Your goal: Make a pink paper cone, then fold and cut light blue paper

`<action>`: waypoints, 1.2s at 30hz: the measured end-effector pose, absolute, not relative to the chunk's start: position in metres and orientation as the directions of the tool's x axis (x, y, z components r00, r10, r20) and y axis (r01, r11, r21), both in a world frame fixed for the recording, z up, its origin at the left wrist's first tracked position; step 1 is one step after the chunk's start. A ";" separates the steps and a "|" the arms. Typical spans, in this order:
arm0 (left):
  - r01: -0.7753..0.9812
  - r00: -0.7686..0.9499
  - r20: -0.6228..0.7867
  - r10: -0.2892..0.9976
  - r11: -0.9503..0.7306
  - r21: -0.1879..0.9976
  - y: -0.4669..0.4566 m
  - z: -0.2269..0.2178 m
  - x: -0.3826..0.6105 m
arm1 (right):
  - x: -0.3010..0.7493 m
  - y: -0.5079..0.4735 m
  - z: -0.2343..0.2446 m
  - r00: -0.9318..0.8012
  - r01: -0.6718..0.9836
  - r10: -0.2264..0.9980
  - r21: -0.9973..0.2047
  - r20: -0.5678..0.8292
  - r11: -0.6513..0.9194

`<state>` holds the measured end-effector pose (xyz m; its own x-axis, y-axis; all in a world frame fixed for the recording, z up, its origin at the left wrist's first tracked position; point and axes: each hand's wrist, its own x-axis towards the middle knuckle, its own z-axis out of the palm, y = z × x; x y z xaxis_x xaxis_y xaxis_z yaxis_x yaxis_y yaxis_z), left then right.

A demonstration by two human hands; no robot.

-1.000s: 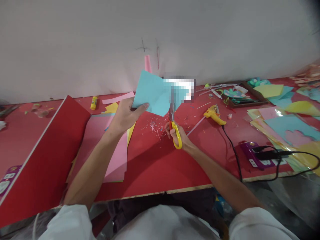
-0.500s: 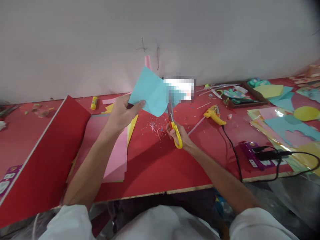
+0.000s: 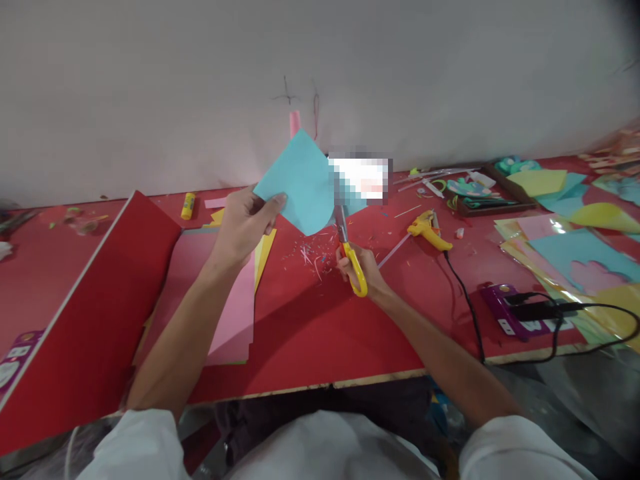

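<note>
My left hand (image 3: 249, 220) pinches the left corner of a light-blue sheet of paper (image 3: 300, 183), held up above the table. Yellow-handled scissors (image 3: 355, 270) sit in my right hand (image 3: 363, 267), blades pointing up and away. The blades meet the paper's right side, and a narrower blue part shows just beyond them. A pixelated patch hides some of that area, so the blade tips cannot be made out. Small paper scraps (image 3: 315, 257) are scattered on the red table (image 3: 305, 340) below the paper.
A yellow glue gun (image 3: 430, 231) with a black cord lies to the right, near a purple power strip (image 3: 520, 313). Pink sheets (image 3: 233, 327) and a raised red board (image 3: 90, 320) are at left. Behind stand a glue stick (image 3: 188, 206) and a dark tray (image 3: 493, 200).
The blue paper has turned a little and its left part has shifted slightly, together with my left hand. My right hand and the scissors have moved slightly right.
</note>
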<state>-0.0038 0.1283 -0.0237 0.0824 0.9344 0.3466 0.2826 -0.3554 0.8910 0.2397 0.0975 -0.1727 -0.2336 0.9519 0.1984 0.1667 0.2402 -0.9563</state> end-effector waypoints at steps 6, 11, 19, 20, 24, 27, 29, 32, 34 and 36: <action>0.356 0.181 0.326 0.928 -0.370 0.858 0.130 -0.025 -0.012 | 0.235 0.098 -0.172 -0.253 0.167 0.946 -0.954 0.201 0.248; 0.366 0.159 0.331 0.930 -0.367 0.855 0.129 -0.023 -0.011 | 0.238 0.096 -0.168 -0.236 0.169 0.943 -0.946 0.235 0.278; 0.403 0.131 0.378 0.917 -0.398 0.824 0.131 -0.025 -0.011 | 0.237 0.097 -0.166 -0.216 0.172 0.958 -0.959 0.188 0.226; 0.425 0.146 0.375 0.916 -0.400 0.812 0.131 -0.024 -0.013 | 0.237 0.097 -0.164 -0.227 0.168 0.955 -0.958 0.190 0.230; 0.469 0.204 0.353 0.913 -0.408 0.783 0.130 -0.020 -0.018 | 0.236 0.096 -0.161 -0.235 0.178 0.951 -0.952 0.203 0.248; 0.475 0.179 0.358 0.917 -0.399 0.784 0.130 -0.019 -0.017 | 0.237 0.096 -0.164 -0.237 0.195 0.945 -0.942 0.224 0.272; 0.460 0.153 0.374 0.915 -0.401 0.792 0.131 -0.021 -0.015 | 0.238 0.096 -0.166 -0.228 0.218 0.949 -0.938 0.220 0.270; 0.427 0.130 0.407 0.904 -0.421 0.801 0.133 -0.025 -0.013 | 0.239 0.097 -0.168 -0.200 0.236 0.961 -0.942 0.193 0.239; 0.432 0.130 0.413 0.901 -0.427 0.794 0.134 -0.026 -0.013 | 0.239 0.097 -0.167 -0.199 0.224 0.963 -0.949 0.180 0.223; 0.456 0.143 0.408 0.902 -0.425 0.782 0.134 -0.025 -0.014 | 0.238 0.096 -0.164 -0.218 0.203 0.961 -0.955 0.172 0.217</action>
